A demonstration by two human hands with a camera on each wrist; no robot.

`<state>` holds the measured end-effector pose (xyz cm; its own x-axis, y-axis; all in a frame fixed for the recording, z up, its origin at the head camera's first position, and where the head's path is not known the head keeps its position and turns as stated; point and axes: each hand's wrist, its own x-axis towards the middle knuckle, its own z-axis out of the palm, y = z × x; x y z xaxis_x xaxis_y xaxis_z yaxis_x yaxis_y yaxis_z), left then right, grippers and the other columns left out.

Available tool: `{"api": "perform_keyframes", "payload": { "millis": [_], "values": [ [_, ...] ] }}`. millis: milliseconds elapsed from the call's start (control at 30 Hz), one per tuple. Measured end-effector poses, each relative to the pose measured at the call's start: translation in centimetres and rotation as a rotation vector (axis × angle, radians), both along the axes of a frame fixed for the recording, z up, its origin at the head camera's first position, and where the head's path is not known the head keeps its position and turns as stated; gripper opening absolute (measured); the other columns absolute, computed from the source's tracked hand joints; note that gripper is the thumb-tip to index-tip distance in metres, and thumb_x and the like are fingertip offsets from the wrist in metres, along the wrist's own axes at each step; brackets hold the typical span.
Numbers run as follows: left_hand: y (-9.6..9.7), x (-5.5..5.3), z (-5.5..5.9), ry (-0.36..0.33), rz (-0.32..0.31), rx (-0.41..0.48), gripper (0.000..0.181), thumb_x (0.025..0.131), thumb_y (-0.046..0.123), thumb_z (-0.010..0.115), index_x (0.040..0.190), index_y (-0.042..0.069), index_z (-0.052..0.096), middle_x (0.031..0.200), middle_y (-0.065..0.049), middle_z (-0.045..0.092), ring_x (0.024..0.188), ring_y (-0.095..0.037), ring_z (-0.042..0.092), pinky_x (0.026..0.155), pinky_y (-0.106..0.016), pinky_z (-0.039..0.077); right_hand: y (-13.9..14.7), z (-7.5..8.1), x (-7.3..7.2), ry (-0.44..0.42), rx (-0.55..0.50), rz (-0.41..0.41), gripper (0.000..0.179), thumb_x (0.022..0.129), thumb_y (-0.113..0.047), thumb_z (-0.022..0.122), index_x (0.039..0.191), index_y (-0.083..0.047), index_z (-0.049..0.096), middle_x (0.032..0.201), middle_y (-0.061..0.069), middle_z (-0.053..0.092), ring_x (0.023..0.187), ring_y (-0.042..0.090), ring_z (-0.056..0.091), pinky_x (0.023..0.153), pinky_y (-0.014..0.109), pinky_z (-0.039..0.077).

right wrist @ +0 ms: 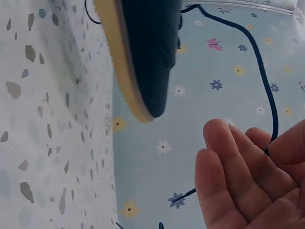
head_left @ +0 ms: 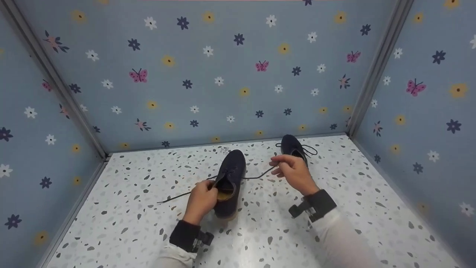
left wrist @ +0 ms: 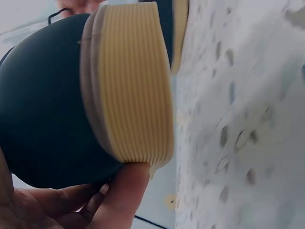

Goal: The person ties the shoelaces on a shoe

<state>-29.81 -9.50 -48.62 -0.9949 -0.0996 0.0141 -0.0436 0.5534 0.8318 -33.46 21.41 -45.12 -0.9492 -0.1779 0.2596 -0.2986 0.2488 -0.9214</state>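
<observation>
A dark navy lace-up shoe (head_left: pixel 235 167) points its toe at the back wall. My left hand (head_left: pixel 202 199) grips the shoe's left side by the opening, and the left wrist view has its fingers (left wrist: pixel 126 191) against the shoe near the ridged, cream-yellow sole (left wrist: pixel 136 86). One shoelace (right wrist: pixel 259 62) runs from the shoe to my right hand (head_left: pixel 293 173), which pinches it between thumb and index finger. Its other fingers (right wrist: pixel 212 176) are loosely bent. The other lace end (head_left: pixel 174 197) stretches out left, passing behind my left hand.
A second navy shoe (head_left: pixel 292 144) stands farther back on the right, its lace in a loop and partly behind my right hand. The speckled white floor (head_left: pixel 130 208) is bounded by blue flowered panels (head_left: pixel 223 74) at the back and both sides.
</observation>
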Motion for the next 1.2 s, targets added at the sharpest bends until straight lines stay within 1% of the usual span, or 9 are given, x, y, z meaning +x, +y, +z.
{"api": "perform_keyframes", "payload": {
  "millis": [133, 200, 333, 467, 600, 767, 867, 1000, 1200],
  "values": [
    [1.1, 0.2, -0.8, 0.031, -0.022, -0.034, 0.033, 0.093, 0.012, 0.050, 0.115, 0.003, 0.073, 0.113, -0.015, 0.075, 0.103, -0.028, 0.069, 0.095, -0.050, 0.055, 0.6, 0.1, 0.7, 0.055, -0.057, -0.076, 0.024, 0.107, -0.011, 0.058, 0.122, -0.007, 0.075, 0.114, 0.021, 0.077, 0.085, 0.018, 0.078, 0.076, 0.028, 0.062],
    [1.7, 0.4, -1.2, 0.025, -0.026, -0.047, 0.031, 0.092, 0.013, 0.051, 0.112, 0.004, 0.073, 0.111, -0.014, 0.075, 0.100, -0.027, 0.069, 0.092, -0.049, 0.056, 0.9, 0.0, 0.9, 0.070, -0.070, -0.114, 0.022, 0.105, -0.010, 0.061, 0.120, -0.006, 0.076, 0.112, 0.019, 0.078, 0.083, 0.018, 0.078, 0.075, 0.028, 0.062],
    [2.6, 0.7, -1.8, 0.011, -0.054, -0.076, 0.030, 0.092, 0.013, 0.051, 0.113, 0.004, 0.071, 0.111, -0.014, 0.075, 0.100, -0.027, 0.069, 0.092, -0.050, 0.056, 1.2, -0.6, 1.2, 0.066, -0.087, -0.166, 0.022, 0.102, -0.002, 0.062, 0.119, -0.002, 0.075, 0.108, 0.014, 0.079, 0.078, 0.016, 0.077, 0.074, 0.027, 0.063],
    [3.4, 1.0, -2.2, 0.035, -0.094, -0.115, 0.026, 0.090, 0.009, 0.051, 0.109, 0.002, 0.069, 0.107, -0.016, 0.073, 0.097, -0.028, 0.069, 0.090, -0.051, 0.056, 1.2, -1.3, 1.2, 0.067, -0.078, -0.171, 0.023, 0.102, -0.001, 0.060, 0.120, 0.000, 0.074, 0.110, 0.016, 0.079, 0.078, 0.015, 0.077, 0.075, 0.026, 0.063],
    [4.0, 1.3, -2.5, 0.068, -0.127, -0.136, 0.022, 0.088, 0.006, 0.051, 0.104, -0.001, 0.065, 0.102, -0.018, 0.070, 0.093, -0.029, 0.067, 0.090, -0.052, 0.055, 1.2, -1.6, 1.2, 0.069, -0.063, -0.150, 0.023, 0.103, -0.002, 0.059, 0.122, -0.001, 0.073, 0.112, 0.018, 0.078, 0.081, 0.015, 0.076, 0.076, 0.026, 0.063],
    [4.4, 1.7, -2.9, 0.045, -0.123, -0.136, 0.030, 0.089, 0.008, 0.052, 0.113, -0.004, 0.063, 0.110, -0.022, 0.064, 0.100, -0.031, 0.064, 0.097, -0.055, 0.053, 1.2, -1.8, 1.2, 0.043, -0.053, -0.154, 0.024, 0.104, -0.002, 0.059, 0.123, -0.002, 0.072, 0.112, 0.017, 0.079, 0.080, 0.015, 0.076, 0.075, 0.026, 0.062],
    [4.5, 1.9, -3.0, 0.021, -0.122, -0.130, 0.032, 0.090, 0.010, 0.054, 0.117, -0.005, 0.062, 0.112, -0.022, 0.060, 0.098, -0.031, 0.062, 0.097, -0.055, 0.052, 1.2, -1.8, 1.3, 0.027, -0.059, -0.165, 0.024, 0.103, -0.002, 0.059, 0.123, -0.001, 0.073, 0.110, 0.013, 0.080, 0.079, 0.016, 0.076, 0.074, 0.026, 0.062],
    [4.5, 2.2, -2.8, 0.009, -0.146, -0.133, 0.033, 0.090, 0.012, 0.056, 0.117, -0.005, 0.062, 0.112, -0.022, 0.059, 0.096, -0.029, 0.060, 0.095, -0.054, 0.052, 1.2, -1.6, 1.4, 0.019, -0.067, -0.159, 0.024, 0.103, -0.002, 0.059, 0.123, 0.001, 0.072, 0.108, 0.012, 0.080, 0.078, 0.016, 0.076, 0.073, 0.026, 0.062],
    [5.1, 2.7, -2.4, -0.006, -0.187, -0.144, 0.044, 0.091, 0.017, 0.058, 0.129, -0.006, 0.060, 0.119, -0.024, 0.059, 0.105, -0.032, 0.060, 0.100, -0.057, 0.050, 1.6, -1.2, 1.5, 0.021, -0.071, -0.157, 0.023, 0.104, -0.004, 0.060, 0.122, -0.004, 0.073, 0.109, 0.012, 0.080, 0.080, 0.018, 0.076, 0.074, 0.027, 0.062]
  ]
}}
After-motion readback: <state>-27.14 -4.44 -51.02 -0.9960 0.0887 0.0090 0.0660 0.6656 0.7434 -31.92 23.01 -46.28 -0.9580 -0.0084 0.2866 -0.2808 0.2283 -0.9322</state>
